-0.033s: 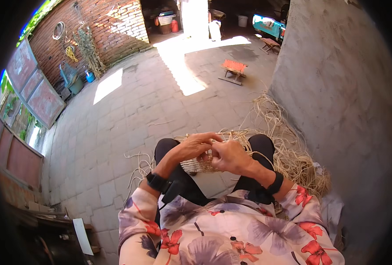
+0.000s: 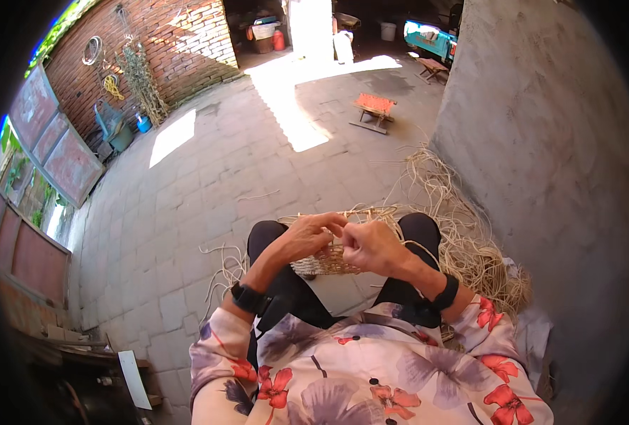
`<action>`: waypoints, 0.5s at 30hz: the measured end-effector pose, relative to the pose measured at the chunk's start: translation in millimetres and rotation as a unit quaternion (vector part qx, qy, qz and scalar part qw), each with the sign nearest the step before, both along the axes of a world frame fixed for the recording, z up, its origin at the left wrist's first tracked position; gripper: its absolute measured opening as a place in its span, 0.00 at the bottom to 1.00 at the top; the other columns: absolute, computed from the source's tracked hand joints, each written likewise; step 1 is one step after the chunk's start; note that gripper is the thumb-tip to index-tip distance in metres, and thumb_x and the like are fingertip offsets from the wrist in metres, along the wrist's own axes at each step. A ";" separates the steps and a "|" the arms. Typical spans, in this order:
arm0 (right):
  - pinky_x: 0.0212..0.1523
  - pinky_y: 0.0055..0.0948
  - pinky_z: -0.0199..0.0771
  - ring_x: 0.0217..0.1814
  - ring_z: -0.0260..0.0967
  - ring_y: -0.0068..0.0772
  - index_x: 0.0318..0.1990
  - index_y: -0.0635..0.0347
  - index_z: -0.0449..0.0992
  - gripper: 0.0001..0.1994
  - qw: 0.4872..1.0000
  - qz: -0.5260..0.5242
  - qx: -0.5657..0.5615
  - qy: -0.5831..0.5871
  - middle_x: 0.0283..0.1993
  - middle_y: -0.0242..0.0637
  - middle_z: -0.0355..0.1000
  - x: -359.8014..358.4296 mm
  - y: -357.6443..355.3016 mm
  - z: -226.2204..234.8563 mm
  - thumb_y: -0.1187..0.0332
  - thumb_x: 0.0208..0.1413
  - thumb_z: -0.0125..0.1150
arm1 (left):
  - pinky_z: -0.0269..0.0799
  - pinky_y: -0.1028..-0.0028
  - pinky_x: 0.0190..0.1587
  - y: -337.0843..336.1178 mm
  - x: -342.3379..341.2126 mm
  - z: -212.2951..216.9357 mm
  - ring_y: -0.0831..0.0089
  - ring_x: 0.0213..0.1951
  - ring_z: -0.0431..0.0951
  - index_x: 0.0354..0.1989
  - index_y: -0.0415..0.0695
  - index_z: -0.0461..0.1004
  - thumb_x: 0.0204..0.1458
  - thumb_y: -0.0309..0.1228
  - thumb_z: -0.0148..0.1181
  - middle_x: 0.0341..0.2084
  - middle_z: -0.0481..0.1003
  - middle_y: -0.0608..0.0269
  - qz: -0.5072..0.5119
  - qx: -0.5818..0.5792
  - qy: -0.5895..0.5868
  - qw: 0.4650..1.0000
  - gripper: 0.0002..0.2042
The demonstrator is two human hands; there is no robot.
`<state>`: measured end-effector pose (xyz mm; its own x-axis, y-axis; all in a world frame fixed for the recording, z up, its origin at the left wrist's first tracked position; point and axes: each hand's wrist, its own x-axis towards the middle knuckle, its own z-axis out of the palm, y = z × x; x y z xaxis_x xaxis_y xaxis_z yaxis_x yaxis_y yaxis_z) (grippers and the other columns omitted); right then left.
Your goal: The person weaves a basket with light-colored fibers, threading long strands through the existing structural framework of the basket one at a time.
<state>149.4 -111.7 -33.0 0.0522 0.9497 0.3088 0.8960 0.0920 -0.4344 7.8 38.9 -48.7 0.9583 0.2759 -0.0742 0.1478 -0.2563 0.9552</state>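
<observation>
Weaving looks under way: left hand (image 2: 306, 237) and right hand (image 2: 371, 246) each pinch straw strands over the woven piece (image 2: 323, 263); next needs a snug tuck

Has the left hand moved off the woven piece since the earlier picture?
No. The left hand sits at the same spot over the woven piece on the lap, level with the right hand, just as before.

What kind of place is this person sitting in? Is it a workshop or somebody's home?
It looks like a home's paved courtyard, probably rural, used for handcraft. A brick wall bounds the stone-slab yard, a small stool stands in the sun, and loose straw-like fibres lie heaped by a plastered wall.
</observation>
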 end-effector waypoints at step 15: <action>0.27 0.18 0.67 0.28 0.66 0.15 0.37 0.61 0.74 0.04 0.872 -0.106 0.084 0.471 0.29 0.25 0.71 92.2 -62.2 -29.3 0.71 0.59 0.57 | 0.48 0.82 0.13 19.6 -83.8 -57.6 0.88 0.13 0.50 0.38 0.46 0.71 0.66 0.36 0.51 0.13 0.53 0.78 0.304 -0.328 -0.263 0.855 0.08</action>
